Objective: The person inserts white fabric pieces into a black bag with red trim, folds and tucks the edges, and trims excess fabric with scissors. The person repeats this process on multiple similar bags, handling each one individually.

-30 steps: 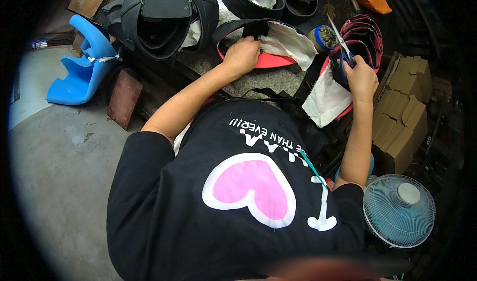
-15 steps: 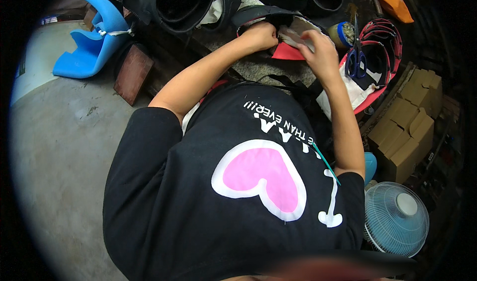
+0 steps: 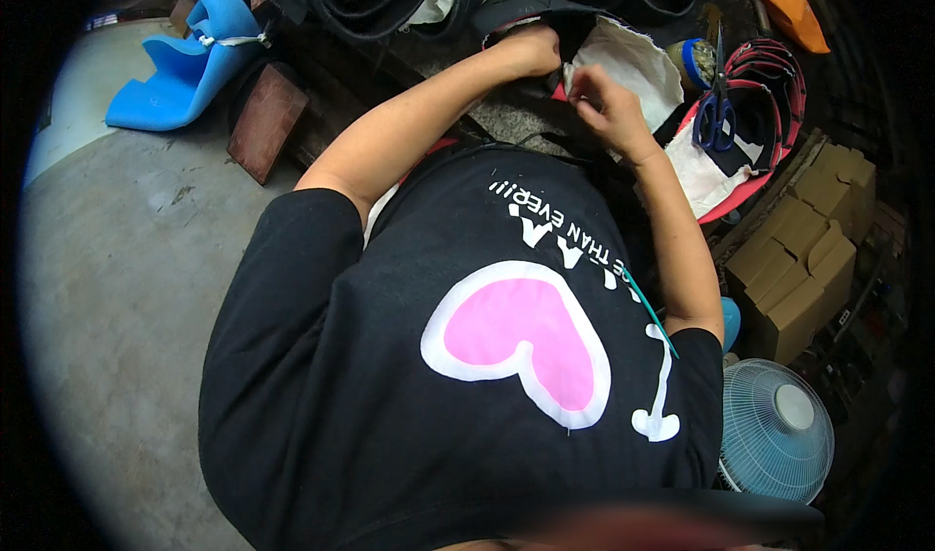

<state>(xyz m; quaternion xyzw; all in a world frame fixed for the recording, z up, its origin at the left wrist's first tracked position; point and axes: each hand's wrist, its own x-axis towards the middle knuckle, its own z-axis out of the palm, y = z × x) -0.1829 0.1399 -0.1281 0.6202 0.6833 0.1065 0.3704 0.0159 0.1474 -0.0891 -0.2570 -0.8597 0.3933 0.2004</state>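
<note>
My left hand is closed at the inner edge of a curved black fabric piece with a white lining and a bit of red below. Its fingertips are partly hidden. To its right is my right hand, its fingers curled by the edge of a white lining flap. What is between those fingers, if anything, is too small to make out. Beyond the right hand, dark-blue-handled scissors rest upon a stack of red, black and white curved pieces.
More black curved pieces stand along the back. A jar with a blue lid and an orange bag are at the right. Cardboard boxes and a fan stand right of me; blue foam and a reddish-brown block are left.
My right hand has drawn back toward me. The white flap now spreads out behind it to the right, and less red shows. The left hand stays at the black piece.
</note>
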